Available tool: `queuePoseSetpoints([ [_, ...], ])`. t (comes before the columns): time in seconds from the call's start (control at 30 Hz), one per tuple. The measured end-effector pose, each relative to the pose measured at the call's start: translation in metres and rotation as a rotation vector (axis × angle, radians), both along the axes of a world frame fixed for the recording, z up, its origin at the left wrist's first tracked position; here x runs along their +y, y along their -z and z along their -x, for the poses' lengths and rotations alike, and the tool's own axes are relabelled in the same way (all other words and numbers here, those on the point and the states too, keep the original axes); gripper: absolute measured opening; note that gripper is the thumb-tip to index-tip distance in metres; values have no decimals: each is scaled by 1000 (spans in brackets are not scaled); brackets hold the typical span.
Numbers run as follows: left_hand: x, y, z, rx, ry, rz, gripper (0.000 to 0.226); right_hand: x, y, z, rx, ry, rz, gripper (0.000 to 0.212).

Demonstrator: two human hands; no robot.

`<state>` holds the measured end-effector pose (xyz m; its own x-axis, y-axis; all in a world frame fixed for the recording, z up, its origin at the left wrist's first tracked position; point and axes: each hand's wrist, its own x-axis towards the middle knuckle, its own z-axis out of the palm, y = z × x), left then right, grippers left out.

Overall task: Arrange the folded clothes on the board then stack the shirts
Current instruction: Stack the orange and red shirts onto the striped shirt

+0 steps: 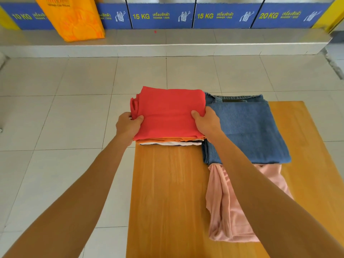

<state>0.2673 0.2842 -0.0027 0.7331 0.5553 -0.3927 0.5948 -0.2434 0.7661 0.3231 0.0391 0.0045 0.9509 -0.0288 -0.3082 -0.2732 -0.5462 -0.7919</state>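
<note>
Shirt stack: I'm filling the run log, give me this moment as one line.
left hand: grips shirt stack left edge | right hand: grips right edge | red shirt on top | jeans, pink garment beside

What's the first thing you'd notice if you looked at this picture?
Probably the bright red shirt on top of a pile at the far left of the wooden board, with the left hand and right hand gripping its sides. Right beside it lie folded blue jeans, with a pink garment nearer the person. A big orange bag stands on the ledge behind.
</note>
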Motion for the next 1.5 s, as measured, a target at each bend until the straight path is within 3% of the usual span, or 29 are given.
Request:
queuePoseSetpoints([
  [0.13, 0, -2, 36, 17, 42, -10, 50, -12, -12, 29, -41, 25, 27, 27],
  [0.27, -8, 1, 102, 21, -43, 67, 27, -29, -11, 84, 22, 98, 1, 16],
  [0.57, -74, -7, 278, 117, -55, 292, 14, -44, -8, 247, 184, -4, -66, 8],
  [0.73, -90, -16, 342, 106, 28, 169, 17, -62, -17, 320, 212, -37, -21, 8],
  [0.9, -95, -13, 397, 88, 105, -85, 23, -83, -14, 378, 158, -74, 95, 16],
  [1.03, -100, -3, 437, 129, 8, -149, 47, -100, -3, 418, 161, -49, 197, 33],
  [1.13, -107, 0, 459, 223, -42, -34, 67, -109, 0, 444, 313, 7, 173, 63],
  [1.27, -122, 0, 475, 417, 144, -8, 93, -99, 1, 463, 450, -32, 89, 78],
  [1.33, -126, 2, 474, 436, 183, 26, 94, -91, 5, 465, 420, -32, 91, 77],
  [1.5, -105, 3, 463, 345, -14, 514, 75, -89, 9, 456, 293, -49, 53, 57],
])
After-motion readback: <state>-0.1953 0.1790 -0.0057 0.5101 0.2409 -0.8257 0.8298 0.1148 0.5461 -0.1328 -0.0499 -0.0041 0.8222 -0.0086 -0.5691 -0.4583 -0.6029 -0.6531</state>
